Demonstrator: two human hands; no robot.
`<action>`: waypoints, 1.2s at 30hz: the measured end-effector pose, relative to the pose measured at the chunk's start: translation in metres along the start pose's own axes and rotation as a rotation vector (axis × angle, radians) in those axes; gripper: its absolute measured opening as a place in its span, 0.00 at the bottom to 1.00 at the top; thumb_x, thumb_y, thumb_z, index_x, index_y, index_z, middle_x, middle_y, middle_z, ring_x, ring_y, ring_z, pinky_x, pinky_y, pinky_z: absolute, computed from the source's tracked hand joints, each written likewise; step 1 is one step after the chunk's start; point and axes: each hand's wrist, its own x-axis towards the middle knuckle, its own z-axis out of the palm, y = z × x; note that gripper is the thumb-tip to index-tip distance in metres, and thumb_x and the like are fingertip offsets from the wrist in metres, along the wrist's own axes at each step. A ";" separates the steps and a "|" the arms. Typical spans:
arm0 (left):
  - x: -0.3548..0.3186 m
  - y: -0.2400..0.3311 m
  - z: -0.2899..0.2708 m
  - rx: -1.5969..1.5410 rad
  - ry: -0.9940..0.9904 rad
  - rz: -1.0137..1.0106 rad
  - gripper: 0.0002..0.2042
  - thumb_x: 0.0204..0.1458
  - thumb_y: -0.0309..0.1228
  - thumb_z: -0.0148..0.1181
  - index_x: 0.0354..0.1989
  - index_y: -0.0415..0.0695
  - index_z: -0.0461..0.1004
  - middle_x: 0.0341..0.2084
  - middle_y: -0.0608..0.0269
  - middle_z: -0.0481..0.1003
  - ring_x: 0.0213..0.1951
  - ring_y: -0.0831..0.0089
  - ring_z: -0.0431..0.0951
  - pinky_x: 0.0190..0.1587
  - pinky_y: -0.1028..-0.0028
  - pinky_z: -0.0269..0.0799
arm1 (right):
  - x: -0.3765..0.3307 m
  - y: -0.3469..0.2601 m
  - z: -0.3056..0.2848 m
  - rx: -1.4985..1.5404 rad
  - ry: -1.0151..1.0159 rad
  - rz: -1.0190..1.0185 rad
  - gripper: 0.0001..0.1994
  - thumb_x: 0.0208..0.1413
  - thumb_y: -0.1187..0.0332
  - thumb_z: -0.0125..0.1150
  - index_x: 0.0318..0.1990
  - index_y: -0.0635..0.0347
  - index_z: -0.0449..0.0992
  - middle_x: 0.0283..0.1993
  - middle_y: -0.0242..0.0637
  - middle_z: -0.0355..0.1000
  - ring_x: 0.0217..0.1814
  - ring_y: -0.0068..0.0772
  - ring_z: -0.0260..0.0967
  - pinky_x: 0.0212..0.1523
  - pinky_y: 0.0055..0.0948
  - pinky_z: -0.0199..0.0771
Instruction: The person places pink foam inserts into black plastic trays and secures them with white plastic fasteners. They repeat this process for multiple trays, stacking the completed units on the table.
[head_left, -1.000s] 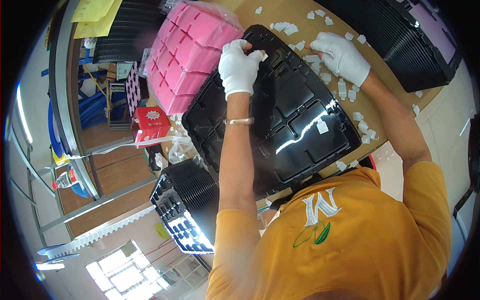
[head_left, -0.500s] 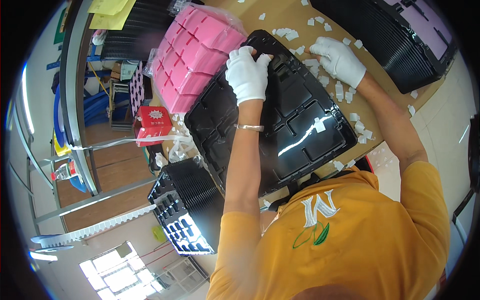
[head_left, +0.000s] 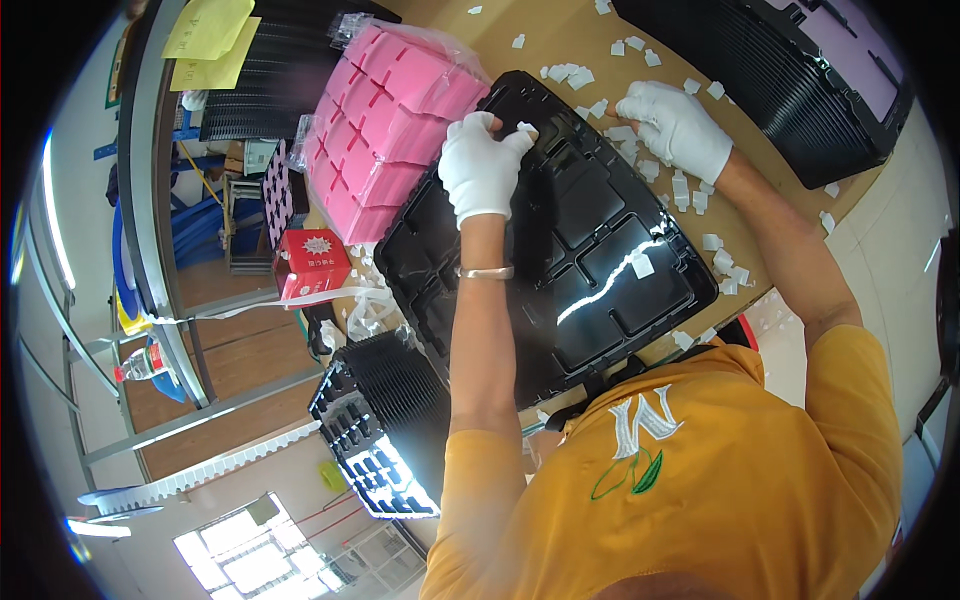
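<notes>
A black plastic tray (head_left: 590, 240) with molded compartments lies tilted in front of me. My left hand (head_left: 482, 168), in a white glove with bare fingertips, is over its upper left part. The thumb stands apart from the curled fingers, and a small white piece (head_left: 527, 129) shows at the thumb tip. A separate white piece (head_left: 642, 265) rests on the tray near its right side. Past the tray's far right edge, my gloved right hand (head_left: 676, 126) is on the table among scattered white pieces (head_left: 572, 75). Its fingers are drawn together; what they hold, if anything, is hidden.
Pink foam blocks (head_left: 385, 120) in clear plastic stand against the tray's left side. Stacked black trays are at the far right (head_left: 760, 90) and lower left (head_left: 390, 420). A red box (head_left: 312, 265) and a metal rack (head_left: 150, 220) are at left.
My left hand has shifted slightly left and nearer over the tray, and a white piece now shows at its thumb tip. The right hand stays in nearly the same place among the white pieces.
</notes>
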 end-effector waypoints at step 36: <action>-0.004 0.002 0.000 0.030 0.000 0.336 0.07 0.49 0.33 0.61 0.35 0.48 0.78 0.32 0.59 0.75 0.40 0.60 0.76 0.42 0.61 0.71 | 0.001 0.000 0.002 -0.031 -0.005 0.009 0.11 0.45 0.79 0.58 0.38 0.59 0.77 0.31 0.40 0.67 0.36 0.46 0.68 0.37 0.38 0.70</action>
